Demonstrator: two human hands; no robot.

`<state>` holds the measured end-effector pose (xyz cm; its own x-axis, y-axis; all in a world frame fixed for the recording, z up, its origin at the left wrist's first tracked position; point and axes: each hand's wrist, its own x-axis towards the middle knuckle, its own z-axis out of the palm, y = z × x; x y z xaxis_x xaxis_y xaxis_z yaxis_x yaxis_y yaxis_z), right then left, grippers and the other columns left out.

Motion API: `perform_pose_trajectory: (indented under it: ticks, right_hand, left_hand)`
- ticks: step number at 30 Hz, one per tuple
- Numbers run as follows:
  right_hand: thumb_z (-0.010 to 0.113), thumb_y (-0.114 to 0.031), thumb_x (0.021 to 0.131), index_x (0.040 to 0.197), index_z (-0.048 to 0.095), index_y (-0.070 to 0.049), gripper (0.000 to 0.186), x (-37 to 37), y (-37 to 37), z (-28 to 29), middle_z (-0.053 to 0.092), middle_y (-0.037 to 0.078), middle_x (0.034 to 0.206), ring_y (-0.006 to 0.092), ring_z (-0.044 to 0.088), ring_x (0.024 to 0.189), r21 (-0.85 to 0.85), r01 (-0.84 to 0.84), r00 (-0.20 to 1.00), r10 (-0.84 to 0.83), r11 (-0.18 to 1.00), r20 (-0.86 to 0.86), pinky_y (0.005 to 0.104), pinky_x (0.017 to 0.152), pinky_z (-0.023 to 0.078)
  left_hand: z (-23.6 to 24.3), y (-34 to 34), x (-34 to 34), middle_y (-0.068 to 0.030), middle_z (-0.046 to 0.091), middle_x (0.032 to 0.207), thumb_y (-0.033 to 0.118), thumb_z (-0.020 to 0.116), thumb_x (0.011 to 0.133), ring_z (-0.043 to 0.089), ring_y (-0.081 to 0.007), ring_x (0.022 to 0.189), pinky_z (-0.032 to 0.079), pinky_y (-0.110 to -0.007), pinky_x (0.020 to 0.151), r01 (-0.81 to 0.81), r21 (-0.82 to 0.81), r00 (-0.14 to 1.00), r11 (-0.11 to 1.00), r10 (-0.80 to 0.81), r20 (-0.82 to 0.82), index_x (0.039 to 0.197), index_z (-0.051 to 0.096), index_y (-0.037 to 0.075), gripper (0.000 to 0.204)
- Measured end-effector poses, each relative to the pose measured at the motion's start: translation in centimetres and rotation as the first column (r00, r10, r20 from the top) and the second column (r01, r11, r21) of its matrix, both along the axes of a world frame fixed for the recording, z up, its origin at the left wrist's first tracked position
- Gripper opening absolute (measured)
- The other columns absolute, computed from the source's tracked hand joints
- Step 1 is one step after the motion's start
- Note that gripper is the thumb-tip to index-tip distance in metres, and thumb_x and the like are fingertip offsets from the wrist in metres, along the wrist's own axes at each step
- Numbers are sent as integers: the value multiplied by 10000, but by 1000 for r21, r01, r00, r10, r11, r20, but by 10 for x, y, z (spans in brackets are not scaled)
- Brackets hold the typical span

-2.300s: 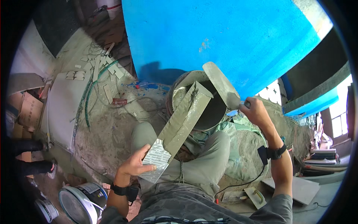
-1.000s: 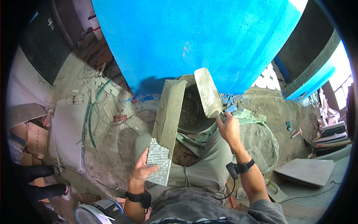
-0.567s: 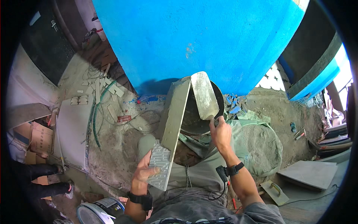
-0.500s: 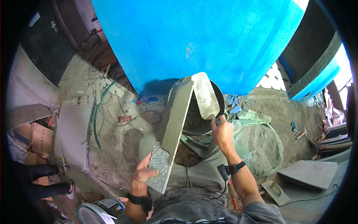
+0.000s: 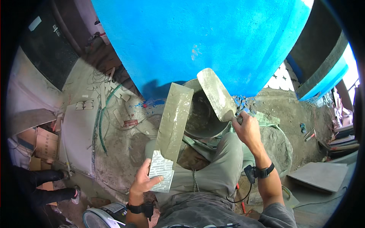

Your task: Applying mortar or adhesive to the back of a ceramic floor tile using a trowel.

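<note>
My left hand [image 5: 143, 179] grips the lower end of a long, narrow tile strip [image 5: 175, 117]. Grey wet mortar coats most of the strip's upward face; the end near my thumb is bare and shows a ridged pattern. My right hand [image 5: 249, 131] is closed around the handle of a trowel [image 5: 215, 91] with a wide, pale, smeared blade. The blade tilts up and to the left, apart from the strip. Beneath both stands a dark round bucket [image 5: 208, 135], with mortar smears inside, partly hidden by the strip and the blade.
A blue wall [image 5: 205, 41] rises in front. Right of my knee sits a bag of grey powder [image 5: 275, 146]; beyond it lie large flat tiles [image 5: 319, 175]. A lidded pail [image 5: 99, 216] stands at lower left, near another person's legs [image 5: 45, 186]. A green hose [image 5: 102, 129] crosses the littered floor.
The trowel has moved right, away from the strip. My left hand has turned the strip so its mortar-coated face shows more broadly, and its far end has shifted left.
</note>
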<state>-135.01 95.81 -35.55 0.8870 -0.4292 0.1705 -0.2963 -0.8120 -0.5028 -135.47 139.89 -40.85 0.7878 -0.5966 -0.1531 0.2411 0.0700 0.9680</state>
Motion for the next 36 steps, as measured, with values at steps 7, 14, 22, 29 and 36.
perform_pose_trajectory:
  ticks: [7,14,22,29,36]
  right_hand:
    - [720,-324,939,974,683,11,339,-3,16,11,714,292,790,488,719,781,-156,-16,994,-2,988,-113,574,725,570]
    - [754,-294,929,935,691,18,319,0,4,0,719,283,818,488,714,790,-107,17,1000,-15,994,15,554,699,555]
    - [814,-272,916,968,711,33,327,-52,86,-9,618,206,621,246,585,540,370,-279,955,297,886,7,410,553,462]
    - [766,-265,924,926,670,27,308,-60,63,-35,643,279,702,502,657,709,283,-431,882,467,857,-70,542,652,520]
    - [791,-265,895,886,661,16,310,-92,48,-27,666,256,703,468,680,688,163,-268,930,300,949,-214,521,635,545]
  left_hand:
    - [-2,3,-3,-109,702,1206,-24,746,919,646,-129,1119,514,-319,997,-44,167,983,985,13,185,1348,502,-35,494]
    - [3,-11,-1,-102,651,1344,12,769,929,595,-136,1243,470,-325,1076,-9,-28,1000,1000,10,30,1474,454,-55,633]
    - [-13,-58,28,-87,669,1294,27,747,916,658,-128,1118,533,-322,1000,-94,-290,992,953,63,-113,1484,466,-32,637]
    - [-10,-72,36,-100,690,1259,2,737,893,671,-133,1105,543,-313,978,-154,-382,980,911,92,-174,1465,482,-36,627]
    - [-11,-59,37,-90,690,1275,33,774,886,676,-141,1115,542,-313,982,-213,-359,964,909,137,-227,1481,480,-18,665]
